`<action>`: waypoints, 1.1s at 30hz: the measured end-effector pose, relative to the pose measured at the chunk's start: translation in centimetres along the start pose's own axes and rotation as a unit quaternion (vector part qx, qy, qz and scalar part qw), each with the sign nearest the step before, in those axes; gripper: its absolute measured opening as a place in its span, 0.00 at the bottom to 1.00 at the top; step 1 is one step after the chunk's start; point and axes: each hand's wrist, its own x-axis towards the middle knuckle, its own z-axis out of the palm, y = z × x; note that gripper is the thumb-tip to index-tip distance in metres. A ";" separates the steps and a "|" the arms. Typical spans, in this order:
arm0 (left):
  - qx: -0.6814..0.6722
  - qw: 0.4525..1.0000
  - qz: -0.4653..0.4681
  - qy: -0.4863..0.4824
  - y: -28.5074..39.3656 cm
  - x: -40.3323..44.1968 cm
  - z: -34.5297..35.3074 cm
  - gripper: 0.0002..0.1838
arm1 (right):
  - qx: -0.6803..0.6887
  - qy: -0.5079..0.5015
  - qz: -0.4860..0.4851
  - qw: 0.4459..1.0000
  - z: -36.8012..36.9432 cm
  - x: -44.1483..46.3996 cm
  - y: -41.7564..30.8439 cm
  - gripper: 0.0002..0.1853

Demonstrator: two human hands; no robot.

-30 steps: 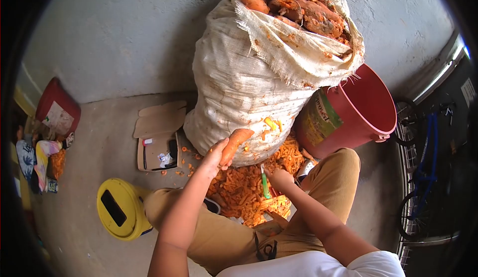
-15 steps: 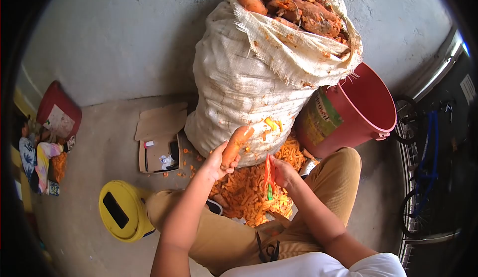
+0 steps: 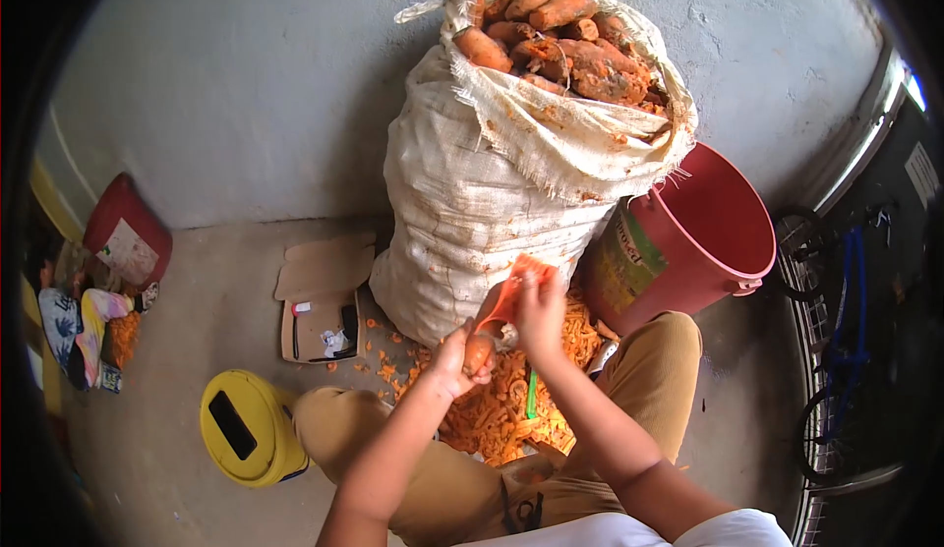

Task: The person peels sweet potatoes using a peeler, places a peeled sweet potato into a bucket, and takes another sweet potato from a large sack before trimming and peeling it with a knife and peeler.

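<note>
My left hand (image 3: pixel 454 362) is closed around the lower part of a carrot (image 3: pixel 479 353), which tilts up and away from me. My right hand (image 3: pixel 541 316) grips an orange-red peeler (image 3: pixel 517 287), smeared by motion, at the carrot's upper part. Between my legs and under both hands spreads a heap of orange peelings (image 3: pixel 506 419). A narrow green strip (image 3: pixel 532 395) shows on the heap below my right hand. Just beyond my hands stands a tall white woven sack (image 3: pixel 472 183), its top full of dirty carrots (image 3: pixel 590 60).
A red bucket (image 3: pixel 703 218) stands right of the sack. To the left are an open cardboard box (image 3: pixel 320 277), a yellow lidded bucket (image 3: pixel 246 439) with a dark phone-like slab (image 3: pixel 233 424) on it, and a dark red container (image 3: pixel 128 232). A blue bicycle frame (image 3: pixel 848 321) is at far right.
My right hand has moved up and left with the peeler, from beside the carrot to its upper part. My left hand has lowered the carrot slightly. The view has tilted upward a little.
</note>
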 end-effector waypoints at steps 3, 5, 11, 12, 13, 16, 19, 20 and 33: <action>0.005 0.999 0.033 0.019 -1.4 -0.7 1.3 0.23 | -0.076 -0.030 -0.016 0.997 -0.3 -1.0 -2.1 0.12; 0.005 0.999 0.051 -0.016 -2.3 -1.0 0.8 0.23 | -0.104 -0.038 0.003 0.994 -0.7 -0.6 -2.2 0.11; 0.010 0.997 0.068 -0.032 -3.5 -2.2 1.6 0.25 | -0.069 0.168 -0.007 0.983 -3.7 6.0 1.9 0.10; 0.018 0.997 0.071 -0.026 -3.4 -2.2 1.4 0.25 | -0.036 0.179 0.029 0.983 -4.2 6.4 0.7 0.10; 0.026 0.997 0.073 -0.020 -3.3 -2.0 1.1 0.25 | 0.028 0.138 0.074 0.987 -4.3 5.8 -0.6 0.10; 0.000 0.997 0.071 -0.008 -3.9 -0.8 0.2 0.23 | -0.070 0.013 -0.095 0.993 -2.1 0.6 -1.9 0.09; -0.003 0.998 0.052 0.020 -4.1 -0.7 0.8 0.22 | -0.107 -0.034 -0.082 0.990 -1.1 -1.5 -1.5 0.10; 0.026 0.998 0.042 -0.029 -4.4 -0.7 0.2 0.23 | -0.113 -0.004 -0.103 0.988 -1.0 -0.4 -1.1 0.10; -0.072 0.996 0.039 -0.021 -3.9 0.5 -0.5 0.24 | -0.005 -0.014 -0.002 1.000 -3.2 1.8 -1.0 0.09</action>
